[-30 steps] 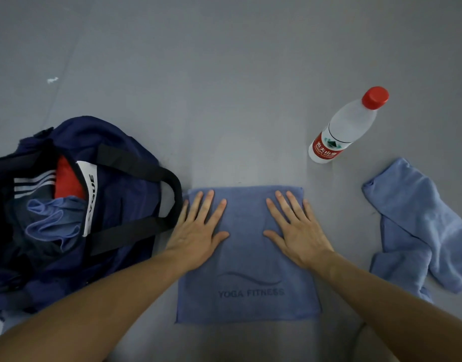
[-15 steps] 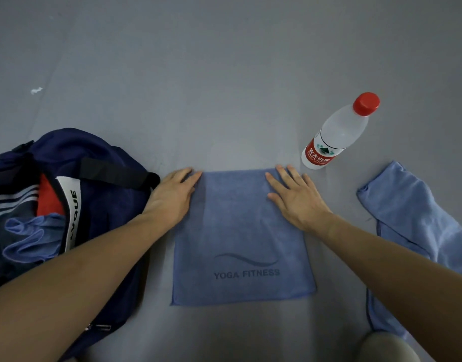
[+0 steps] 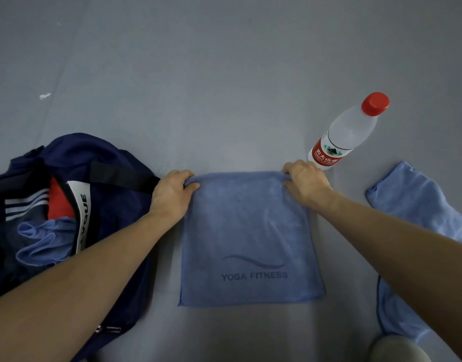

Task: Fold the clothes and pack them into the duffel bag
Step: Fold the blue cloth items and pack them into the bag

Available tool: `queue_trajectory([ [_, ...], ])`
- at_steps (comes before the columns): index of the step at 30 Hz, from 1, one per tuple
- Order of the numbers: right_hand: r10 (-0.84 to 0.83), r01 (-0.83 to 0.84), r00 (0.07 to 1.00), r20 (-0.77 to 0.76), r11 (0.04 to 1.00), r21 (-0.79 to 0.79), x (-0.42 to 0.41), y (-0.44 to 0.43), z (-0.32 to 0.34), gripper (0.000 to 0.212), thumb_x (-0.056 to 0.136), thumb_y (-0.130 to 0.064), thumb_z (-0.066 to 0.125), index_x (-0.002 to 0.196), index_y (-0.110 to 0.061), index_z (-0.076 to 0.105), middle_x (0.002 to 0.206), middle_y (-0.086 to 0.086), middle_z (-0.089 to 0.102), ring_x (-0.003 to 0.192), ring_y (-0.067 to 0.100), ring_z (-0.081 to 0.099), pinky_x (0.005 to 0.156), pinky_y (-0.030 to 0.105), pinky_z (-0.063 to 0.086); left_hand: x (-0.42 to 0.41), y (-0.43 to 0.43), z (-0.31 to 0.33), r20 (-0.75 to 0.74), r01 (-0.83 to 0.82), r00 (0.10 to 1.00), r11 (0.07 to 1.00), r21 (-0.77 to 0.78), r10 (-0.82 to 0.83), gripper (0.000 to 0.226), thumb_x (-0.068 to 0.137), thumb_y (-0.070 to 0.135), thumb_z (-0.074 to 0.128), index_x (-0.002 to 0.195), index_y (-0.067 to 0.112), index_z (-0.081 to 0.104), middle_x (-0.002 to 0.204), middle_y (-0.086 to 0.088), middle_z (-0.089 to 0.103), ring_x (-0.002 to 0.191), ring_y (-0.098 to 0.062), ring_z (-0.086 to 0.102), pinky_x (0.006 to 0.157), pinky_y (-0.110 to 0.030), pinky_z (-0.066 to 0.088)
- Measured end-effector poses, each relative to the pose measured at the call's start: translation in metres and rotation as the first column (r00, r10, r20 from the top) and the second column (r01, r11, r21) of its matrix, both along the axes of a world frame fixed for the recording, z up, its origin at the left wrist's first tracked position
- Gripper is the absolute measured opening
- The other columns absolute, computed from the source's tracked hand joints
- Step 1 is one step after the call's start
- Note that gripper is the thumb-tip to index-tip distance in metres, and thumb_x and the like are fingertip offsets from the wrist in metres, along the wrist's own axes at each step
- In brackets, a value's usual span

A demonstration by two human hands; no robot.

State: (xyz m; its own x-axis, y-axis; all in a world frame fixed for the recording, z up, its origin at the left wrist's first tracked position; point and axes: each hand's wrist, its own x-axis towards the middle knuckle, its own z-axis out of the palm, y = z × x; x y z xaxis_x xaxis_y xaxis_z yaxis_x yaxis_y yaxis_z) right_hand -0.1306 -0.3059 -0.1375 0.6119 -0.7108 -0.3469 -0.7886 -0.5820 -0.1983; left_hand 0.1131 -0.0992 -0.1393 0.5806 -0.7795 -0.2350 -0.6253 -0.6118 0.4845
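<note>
A folded blue towel (image 3: pixel 246 231) printed "YOGA FITNESS" lies flat on the grey floor in front of me. My left hand (image 3: pixel 171 195) pinches its far left corner and my right hand (image 3: pixel 305 182) pinches its far right corner, fingers curled over the far edge. The navy duffel bag (image 3: pixel 75 163) lies open at the left, touching my left forearm. Inside it I see a red garment (image 3: pixel 58 202), a blue cloth (image 3: pixel 44 240) and white stripes.
A water bottle (image 3: pixel 347 134) with a red cap stands just beyond my right hand. A second light blue towel (image 3: pixel 417 215) lies crumpled at the right, partly under my right forearm. Grey floor stretches beyond.
Both hands slid from pressing flat on the towel's middle out to its far corners, and their fingers have curled round the far edge.
</note>
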Motion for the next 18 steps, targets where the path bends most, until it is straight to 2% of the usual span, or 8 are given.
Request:
queue_trajectory([
  [5,-0.025,0.057,0.949,0.315,0.994,-0.093,0.0,-0.005,0.024,0.009,0.091,-0.011,0.058,0.099,-0.009,0.06,0.099,0.012,0.059,0.089,0.033,0.055,0.07,0.038,0.044,0.013,-0.009,0.023,-0.115,-0.131,0.987,0.981,-0.144,0.115,0.009,0.098,0.024,0.061,0.091,0.02,0.065,0.086,0.003,0.066,0.082,-0.017,0.061,0.073,-0.029,0.048],
  [8,0.105,-0.037,0.91,0.401,0.984,-0.174,-0.016,0.007,0.043,0.006,0.088,-0.009,0.059,0.092,-0.011,0.056,0.087,0.007,0.061,0.079,0.031,0.054,0.067,0.038,0.04,0.007,-0.003,0.044,-0.101,-0.065,0.994,0.969,-0.24,0.042,0.008,0.099,0.023,0.06,0.093,0.021,0.064,0.084,0.007,0.062,0.078,-0.01,0.059,0.07,-0.025,0.048],
  [10,0.229,-0.151,0.891,0.393,0.964,-0.22,-0.04,0.02,0.049,0.001,0.089,-0.013,0.057,0.089,-0.014,0.056,0.082,0.004,0.059,0.073,0.029,0.054,0.065,0.038,0.041,-0.003,0.016,0.054,-0.02,0.085,0.995,0.96,-0.265,-0.093,0.006,0.098,0.023,0.06,0.093,0.021,0.062,0.085,0.01,0.058,0.079,-0.006,0.055,0.069,-0.021,0.043],
  [12,0.36,-0.276,0.868,0.342,0.922,-0.27,-0.07,0.037,0.046,0.01,0.087,-0.019,0.049,0.086,-0.014,0.059,0.078,0.004,0.059,0.069,0.032,0.056,0.063,0.039,0.045,-0.015,0.046,0.054,0.039,0.213,0.977,0.944,-0.252,-0.21,0.002,0.097,0.022,0.061,0.096,0.023,0.061,0.087,0.012,0.056,0.08,-0.002,0.053,0.07,-0.019,0.041],
  [14,0.492,-0.421,0.829,0.265,0.862,-0.283,-0.103,0.058,0.032,0.015,0.081,-0.02,0.048,0.086,-0.016,0.062,0.078,0.004,0.061,0.068,0.033,0.06,0.065,0.04,0.049,-0.026,0.079,0.049,0.107,0.344,0.938,0.914,-0.215,-0.328,0.004,0.098,0.021,0.058,0.099,0.022,0.061,0.091,0.01,0.057,0.08,-0.006,0.054,0.073,-0.024,0.045],
  [17,0.637,-0.607,0.762,0.115,0.766,-0.212,-0.139,0.093,0.007,0.013,0.081,-0.025,0.051,0.093,-0.027,0.054,0.083,-0.003,0.06,0.074,0.024,0.06,0.073,0.04,0.047,-0.041,0.118,0.025,0.27,0.6,0.773,0.8,-0.016,-0.574,0.013,0.092,0.024,0.051,0.096,0.022,0.063,0.091,0.004,0.06,0.076,-0.019,0.058,0.068,-0.036,0.052],
  [18,0.654,-0.636,0.752,0.083,0.752,-0.174,-0.145,0.101,0.001,0.012,0.082,-0.027,0.05,0.094,-0.029,0.052,0.085,-0.005,0.06,0.076,0.022,0.06,0.075,0.039,0.048,-0.045,0.126,0.017,0.285,0.639,0.724,0.766,0.065,-0.628,0.01,0.09,0.023,0.055,0.095,0.023,0.064,0.089,0.003,0.06,0.073,-0.02,0.057,0.064,-0.038,0.052],
])
